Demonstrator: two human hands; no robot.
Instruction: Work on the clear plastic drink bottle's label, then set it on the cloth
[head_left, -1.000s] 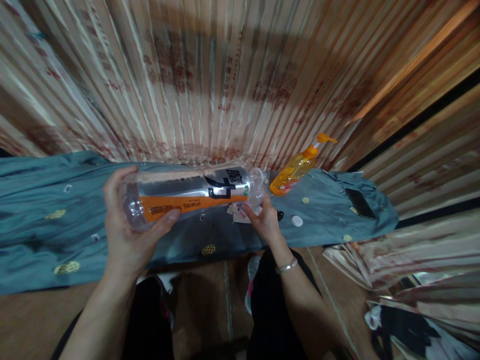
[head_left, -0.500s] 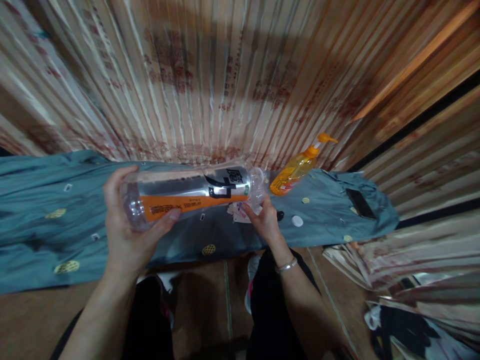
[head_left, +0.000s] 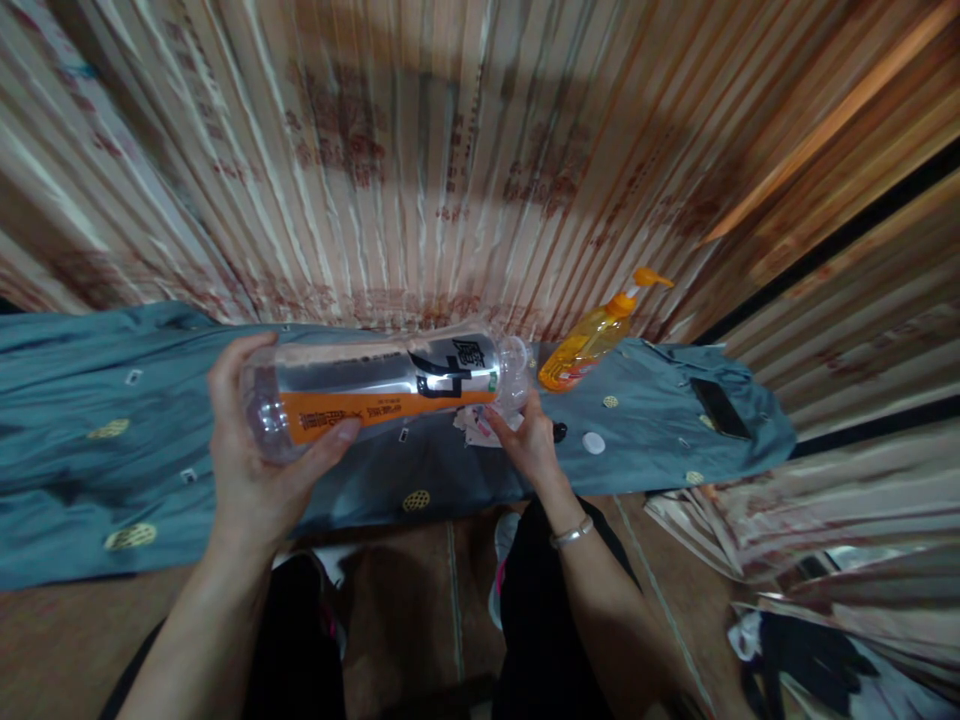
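A clear plastic bottle point(head_left: 382, 375) with a silver and orange label lies sideways in the air between my two hands. My left hand point(head_left: 259, 460) wraps round its base end, the thumb along the label. At the other end, my right hand point(head_left: 531, 438) grips the bottle near its neck, where no cap shows. Beneath the neck, partly hidden, is a crumpled white and pink wrapper point(head_left: 476, 428). A round white cap point(head_left: 594, 443) lies on the cloth to the right of my right hand, beside a small black object point(head_left: 559, 431).
A pump bottle point(head_left: 589, 345) of yellow liquid stands behind and right of my hands. A dark phone point(head_left: 720, 407) lies at the right end of the teal cloth point(head_left: 420, 480). Pleated curtains point(head_left: 420, 180) rise behind the surface and on the right.
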